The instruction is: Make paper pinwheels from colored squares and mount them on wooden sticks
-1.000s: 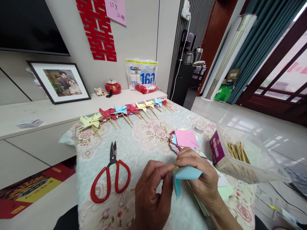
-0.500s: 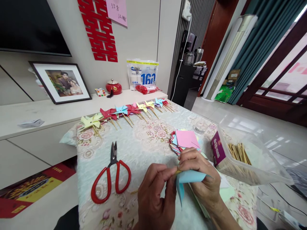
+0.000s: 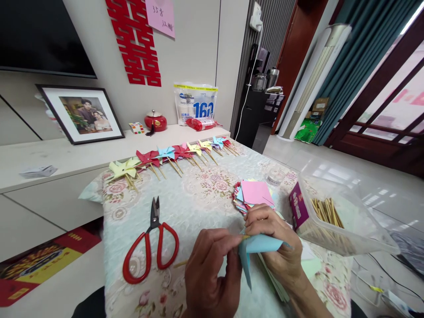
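My right hand (image 3: 274, 238) is closed on a blue paper pinwheel (image 3: 265, 244), its folded blades pointing right and down. Between the fingers of my left hand (image 3: 212, 269) lies a thin wooden stick (image 3: 179, 264); its tail shows left of the hand and its tip meets the middle of the pinwheel. The exact contact there is hidden by fingers. Left of my hands, red-handled scissors (image 3: 154, 240) lie on the cloth with blades slightly apart. Just beyond my right hand is a stack of coloured paper squares (image 3: 256, 193), pink on top.
Several finished pinwheels (image 3: 165, 153) line the table's far edge. A clear plastic box (image 3: 304, 221) of wooden sticks (image 3: 327, 212) stands at right, near a small round clear container (image 3: 275, 176). Green and white paper sheets (image 3: 309, 260) lie under my right wrist. A cabinet (image 3: 76, 152) borders the table behind.
The view has shifted slightly. My left hand has drawn a little to the left, and more of the stick's tail shows beside it. My right hand keeps its hold on the pinwheel.
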A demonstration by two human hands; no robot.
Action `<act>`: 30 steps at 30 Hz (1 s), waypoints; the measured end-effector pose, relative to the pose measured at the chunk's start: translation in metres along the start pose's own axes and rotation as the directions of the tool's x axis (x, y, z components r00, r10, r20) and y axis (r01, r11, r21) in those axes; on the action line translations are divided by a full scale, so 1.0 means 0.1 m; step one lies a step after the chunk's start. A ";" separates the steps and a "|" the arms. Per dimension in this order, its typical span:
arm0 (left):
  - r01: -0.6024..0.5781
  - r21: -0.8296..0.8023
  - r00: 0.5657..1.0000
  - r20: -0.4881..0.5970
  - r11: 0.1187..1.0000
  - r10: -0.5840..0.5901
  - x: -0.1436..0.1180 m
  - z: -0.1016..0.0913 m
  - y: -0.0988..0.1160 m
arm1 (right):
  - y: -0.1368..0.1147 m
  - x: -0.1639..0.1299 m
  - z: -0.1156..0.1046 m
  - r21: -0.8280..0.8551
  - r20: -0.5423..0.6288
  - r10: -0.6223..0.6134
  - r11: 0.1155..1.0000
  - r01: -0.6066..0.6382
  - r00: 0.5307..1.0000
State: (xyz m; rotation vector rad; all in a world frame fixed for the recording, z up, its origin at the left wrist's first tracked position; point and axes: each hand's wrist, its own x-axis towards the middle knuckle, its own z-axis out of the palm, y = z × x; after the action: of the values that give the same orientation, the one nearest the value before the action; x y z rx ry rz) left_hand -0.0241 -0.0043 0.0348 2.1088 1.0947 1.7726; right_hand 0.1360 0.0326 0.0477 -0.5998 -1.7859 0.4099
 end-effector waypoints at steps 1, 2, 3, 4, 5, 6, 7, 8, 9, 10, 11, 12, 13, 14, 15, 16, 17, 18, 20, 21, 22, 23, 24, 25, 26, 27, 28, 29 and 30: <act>0.006 -0.009 1.000 0.012 1.000 -0.005 -0.01 -0.01 -0.01 | 0.00 0.00 0.00 0.002 -0.002 -0.002 1.000 0.002 1.000; 0.013 -0.017 1.000 0.022 1.000 -0.012 -0.01 -0.01 -0.01 | 0.00 0.00 0.00 0.004 -0.002 -0.004 1.000 0.004 1.000; 0.016 -0.022 0.999 0.028 1.000 -0.016 -0.02 -0.01 -0.02 | 0.00 0.00 0.00 0.006 -0.001 -0.004 1.000 0.004 1.000; 0.021 -0.025 0.999 0.034 0.999 -0.020 -0.02 -0.01 -0.02 | 0.00 0.00 0.01 0.007 -0.001 -0.005 1.000 0.005 1.000; 0.026 -0.028 0.999 0.040 0.999 -0.025 -0.02 -0.01 -0.03 | 0.00 -0.01 0.00 0.007 -0.001 -0.004 1.000 0.004 1.000; 0.028 -0.034 0.999 0.042 0.999 -0.027 -0.02 -0.01 -0.03 | 0.00 -0.01 0.00 0.007 -0.001 -0.002 1.000 0.002 1.000; 0.030 -0.043 0.999 0.044 0.999 -0.028 -0.01 -0.01 -0.03 | 0.00 -0.01 0.00 0.006 -0.001 0.000 1.000 0.000 1.000; 0.032 -0.054 0.999 0.046 0.998 -0.029 -0.01 -0.01 -0.03 | 0.00 -0.01 0.00 0.005 0.000 0.001 1.000 -0.001 1.000; 0.033 -0.065 0.998 0.048 0.997 -0.030 0.00 -0.01 -0.03 | 0.00 -0.01 0.00 0.003 0.003 0.000 1.000 0.000 1.000; 0.036 -0.079 0.998 0.051 0.996 -0.032 0.00 0.00 -0.02 | 0.00 0.00 -0.01 0.000 0.008 -0.001 1.000 0.001 1.000; 0.040 -0.094 0.998 0.053 0.995 -0.035 0.01 0.00 -0.02 | 0.00 0.00 -0.01 -0.003 0.014 -0.001 1.000 0.001 1.000; 0.049 -0.109 0.997 0.058 0.993 -0.043 0.01 0.00 -0.02 | 0.00 0.01 -0.02 -0.008 0.020 -0.003 1.000 0.003 1.000; 0.061 -0.125 0.997 0.064 0.990 -0.053 0.02 0.00 -0.01 | 0.00 0.01 -0.03 -0.013 0.029 -0.004 1.000 0.004 1.000; 0.074 -0.141 0.995 0.071 0.987 -0.064 0.02 0.00 -0.01 | 0.00 0.02 -0.03 -0.019 0.038 -0.006 1.000 0.006 0.999; 0.086 -0.154 0.994 0.082 0.984 -0.074 0.03 0.00 -0.01 | 0.00 0.03 -0.04 -0.025 0.047 -0.008 1.000 0.009 0.999; 0.100 -0.163 0.992 0.093 0.982 -0.085 0.04 0.00 0.00 | 0.00 0.03 -0.05 -0.033 0.057 -0.006 0.999 0.008 0.998; 0.111 -0.172 0.990 0.102 0.979 -0.094 0.05 0.00 0.00 | -0.01 0.04 -0.05 -0.041 0.066 -0.003 0.999 0.005 0.998; 0.121 -0.180 0.989 0.109 0.976 -0.102 0.06 0.00 0.01 | -0.01 0.04 -0.06 -0.046 0.073 0.004 0.999 -0.001 0.997; 0.148 -0.202 0.985 0.118 0.968 -0.126 0.08 0.01 0.01 | 0.00 0.04 -0.06 -0.042 0.077 0.030 0.999 -0.027 0.997; 0.169 -0.221 0.982 0.118 0.961 -0.146 0.08 0.02 0.01 | 0.01 0.04 -0.06 -0.029 0.074 0.046 0.999 -0.044 0.996; 0.200 -0.247 0.978 0.116 0.948 -0.176 0.07 0.03 0.01 | 0.02 0.03 -0.05 -0.012 0.068 0.065 0.998 -0.065 0.996; 0.242 -0.282 0.969 0.119 0.929 -0.216 0.06 0.04 0.00 | 0.04 0.02 -0.05 0.007 0.063 0.096 0.995 -0.096 0.993; 0.298 -0.327 0.954 0.131 0.897 -0.269 0.05 0.05 -0.01 | 0.05 0.01 -0.05 0.025 0.060 0.141 0.989 -0.142 0.988; 0.370 -0.384 0.929 0.153 0.846 -0.337 0.04 0.06 -0.02 | 0.07 -0.01 -0.05 0.044 0.055 0.196 0.979 -0.198 0.979; 0.456 -0.449 0.888 0.182 0.768 -0.421 0.03 0.06 -0.03 | 0.10 -0.03 -0.05 0.067 0.046 0.253 0.964 -0.255 0.966; 0.547 -0.515 0.829 0.222 0.660 -0.514 0.03 0.07 -0.04 | 0.12 -0.05 -0.05 0.100 0.033 0.306 0.946 -0.308 0.951; 0.628 -0.578 0.748 0.265 0.521 -0.608 0.03 0.08 -0.04 | 0.15 -0.07 -0.05 0.144 0.013 0.349 0.927 -0.347 0.937; 0.681 -0.635 0.656 0.305 0.366 -0.690 0.04 0.08 -0.04 | 0.18 -0.09 -0.06 0.195 -0.012 0.378 0.909 -0.368 0.926; 0.704 -0.677 0.563 0.349 0.214 -0.749 0.07 0.08 -0.04 | 0.21 -0.10 -0.06 0.245 -0.040 0.397 0.894 -0.376 0.917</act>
State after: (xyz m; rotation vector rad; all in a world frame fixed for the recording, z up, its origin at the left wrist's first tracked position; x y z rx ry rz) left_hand -0.0183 0.0055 0.0351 0.7476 0.8456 1.3618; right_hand 0.1483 0.0430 0.0300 -0.7954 -1.5011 0.8423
